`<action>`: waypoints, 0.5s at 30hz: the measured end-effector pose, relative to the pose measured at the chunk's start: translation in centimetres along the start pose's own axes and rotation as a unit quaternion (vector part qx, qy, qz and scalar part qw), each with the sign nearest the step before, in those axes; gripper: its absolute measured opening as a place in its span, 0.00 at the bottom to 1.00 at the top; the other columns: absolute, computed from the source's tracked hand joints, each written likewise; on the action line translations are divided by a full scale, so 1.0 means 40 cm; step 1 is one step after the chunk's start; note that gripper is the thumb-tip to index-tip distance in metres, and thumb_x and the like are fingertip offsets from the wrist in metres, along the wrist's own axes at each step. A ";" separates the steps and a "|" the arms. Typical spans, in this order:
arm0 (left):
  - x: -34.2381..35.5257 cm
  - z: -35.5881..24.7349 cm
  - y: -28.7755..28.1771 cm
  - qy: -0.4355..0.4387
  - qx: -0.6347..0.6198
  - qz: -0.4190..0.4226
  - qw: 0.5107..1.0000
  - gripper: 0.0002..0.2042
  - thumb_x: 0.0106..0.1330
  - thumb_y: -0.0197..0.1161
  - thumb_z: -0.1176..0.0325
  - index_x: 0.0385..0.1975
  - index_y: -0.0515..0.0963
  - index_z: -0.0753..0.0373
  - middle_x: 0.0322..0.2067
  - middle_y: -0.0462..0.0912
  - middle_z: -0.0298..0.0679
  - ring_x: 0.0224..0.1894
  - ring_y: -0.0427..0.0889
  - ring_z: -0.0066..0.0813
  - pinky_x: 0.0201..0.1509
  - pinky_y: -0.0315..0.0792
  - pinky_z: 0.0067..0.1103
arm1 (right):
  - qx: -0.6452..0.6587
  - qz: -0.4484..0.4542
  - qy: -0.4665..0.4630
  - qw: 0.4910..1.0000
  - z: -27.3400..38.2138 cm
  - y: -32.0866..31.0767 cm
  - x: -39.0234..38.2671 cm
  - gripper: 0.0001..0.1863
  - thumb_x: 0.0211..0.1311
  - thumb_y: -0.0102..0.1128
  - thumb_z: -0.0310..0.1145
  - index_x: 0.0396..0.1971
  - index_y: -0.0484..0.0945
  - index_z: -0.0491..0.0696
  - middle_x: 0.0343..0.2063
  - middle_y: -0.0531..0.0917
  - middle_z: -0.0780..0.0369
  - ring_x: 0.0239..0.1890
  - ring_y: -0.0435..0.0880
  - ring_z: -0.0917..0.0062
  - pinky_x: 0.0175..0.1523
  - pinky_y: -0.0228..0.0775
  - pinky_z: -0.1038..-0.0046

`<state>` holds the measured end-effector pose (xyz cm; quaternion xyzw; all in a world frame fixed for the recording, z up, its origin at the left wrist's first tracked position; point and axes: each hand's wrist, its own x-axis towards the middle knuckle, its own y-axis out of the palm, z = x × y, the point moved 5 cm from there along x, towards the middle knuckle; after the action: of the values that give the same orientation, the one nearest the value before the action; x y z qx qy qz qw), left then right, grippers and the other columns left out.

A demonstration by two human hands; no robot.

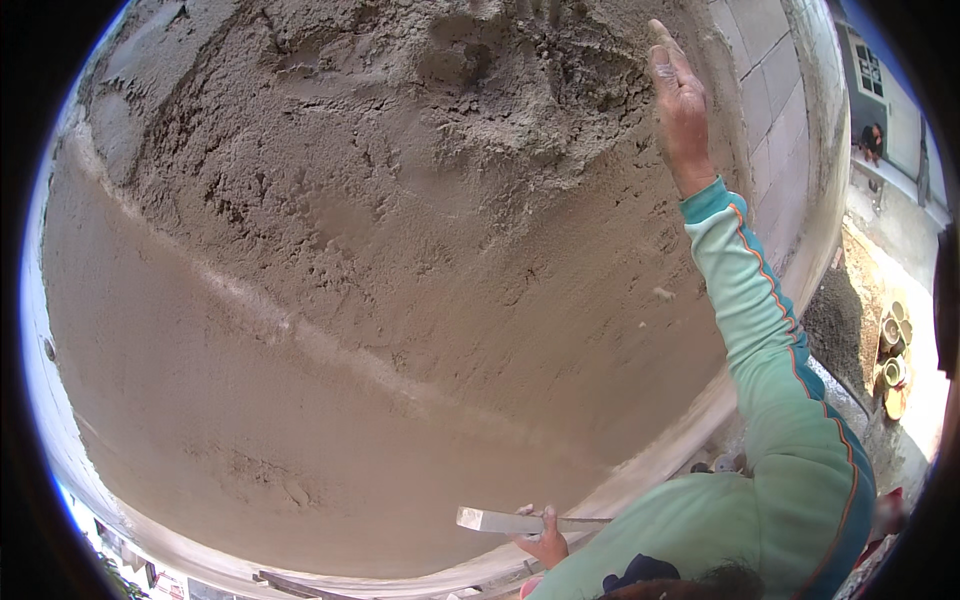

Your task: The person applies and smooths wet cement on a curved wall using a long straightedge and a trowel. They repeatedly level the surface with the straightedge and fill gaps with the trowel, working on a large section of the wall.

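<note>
A broad wall of wet grey-brown mortar fills most of the view, rough and lumpy at the top and smoother below. A pale ridge crosses it slantwise. My right arm, in a light green sleeve, reaches up along the wall's right side. My right hand is there, seen nearly edge-on, with its fingers stretched out beside the rough mortar; whether it touches the surface I cannot tell. Low in the view, my left hand grips a long, straight, pale bar close to the smoother mortar. Part of the bar is hidden behind my body.
Bare light-grey blocks show at the wall's right edge. Farther off at right lie a dark heap of sand or gravel and several buckets. A person is in the distance near a building. Boards lie along the lower edge.
</note>
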<state>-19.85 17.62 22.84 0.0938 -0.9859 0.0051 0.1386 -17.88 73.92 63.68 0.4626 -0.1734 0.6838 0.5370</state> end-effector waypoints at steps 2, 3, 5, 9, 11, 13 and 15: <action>0.004 0.003 0.001 0.012 -0.020 0.003 1.000 0.31 0.55 0.73 0.80 0.56 0.62 0.65 0.46 0.71 0.41 0.44 0.72 0.28 0.48 0.72 0.25 | -0.071 -0.064 -0.027 0.995 -0.020 0.001 -0.007 0.49 0.71 0.28 0.69 0.75 0.43 0.41 0.76 0.45 0.52 0.79 0.38 0.64 0.79 0.29 0.67; 0.006 0.004 -0.002 0.013 -0.035 -0.005 0.999 0.31 0.55 0.72 0.80 0.56 0.62 0.65 0.47 0.71 0.41 0.44 0.72 0.28 0.48 0.72 0.25 | -0.095 -0.100 -0.059 0.989 -0.017 0.018 0.006 0.49 0.71 0.27 0.70 0.75 0.43 0.41 0.76 0.45 0.51 0.79 0.38 0.64 0.79 0.28 0.67; 0.007 -0.003 0.002 0.033 -0.011 0.006 0.999 0.31 0.54 0.72 0.81 0.55 0.62 0.65 0.47 0.71 0.41 0.44 0.72 0.27 0.48 0.72 0.25 | -0.220 -0.061 -0.099 0.969 -0.011 0.111 0.044 0.51 0.69 0.25 0.71 0.75 0.43 0.41 0.76 0.43 0.51 0.79 0.37 0.63 0.79 0.28 0.66; 0.003 -0.011 0.031 -0.002 -0.015 0.029 0.999 0.32 0.53 0.74 0.80 0.55 0.61 0.66 0.47 0.71 0.42 0.44 0.73 0.27 0.48 0.72 0.25 | -0.367 0.077 -0.085 0.923 -0.034 0.158 0.100 0.53 0.66 0.23 0.75 0.73 0.53 0.41 0.75 0.47 0.51 0.78 0.41 0.61 0.79 0.34 0.60; -0.005 -0.021 0.048 -0.007 -0.038 0.039 0.998 0.30 0.53 0.73 0.80 0.54 0.63 0.65 0.45 0.71 0.41 0.42 0.74 0.26 0.47 0.72 0.25 | -0.316 0.140 -0.031 0.938 -0.045 0.094 0.096 0.52 0.65 0.25 0.76 0.70 0.64 0.44 0.74 0.54 0.53 0.77 0.49 0.62 0.78 0.40 0.60; -0.006 -0.024 0.070 -0.011 -0.058 0.054 0.997 0.30 0.52 0.74 0.79 0.53 0.64 0.65 0.44 0.72 0.41 0.42 0.74 0.26 0.47 0.72 0.25 | -0.284 0.093 -0.068 0.952 0.003 0.047 0.083 0.50 0.66 0.26 0.75 0.69 0.65 0.46 0.74 0.55 0.53 0.77 0.50 0.62 0.78 0.40 0.60; -0.006 -0.021 0.079 -0.015 -0.068 0.064 0.996 0.31 0.51 0.76 0.77 0.53 0.64 0.66 0.43 0.73 0.41 0.42 0.74 0.27 0.45 0.73 0.24 | -0.233 0.032 -0.163 0.958 0.085 0.059 0.055 0.48 0.68 0.30 0.73 0.71 0.62 0.46 0.74 0.55 0.53 0.77 0.49 0.62 0.78 0.41 0.61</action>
<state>-19.98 20.79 23.64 0.0214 -0.9898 -0.0541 0.1297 -18.47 71.83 67.85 0.4237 -0.4281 0.5563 0.5725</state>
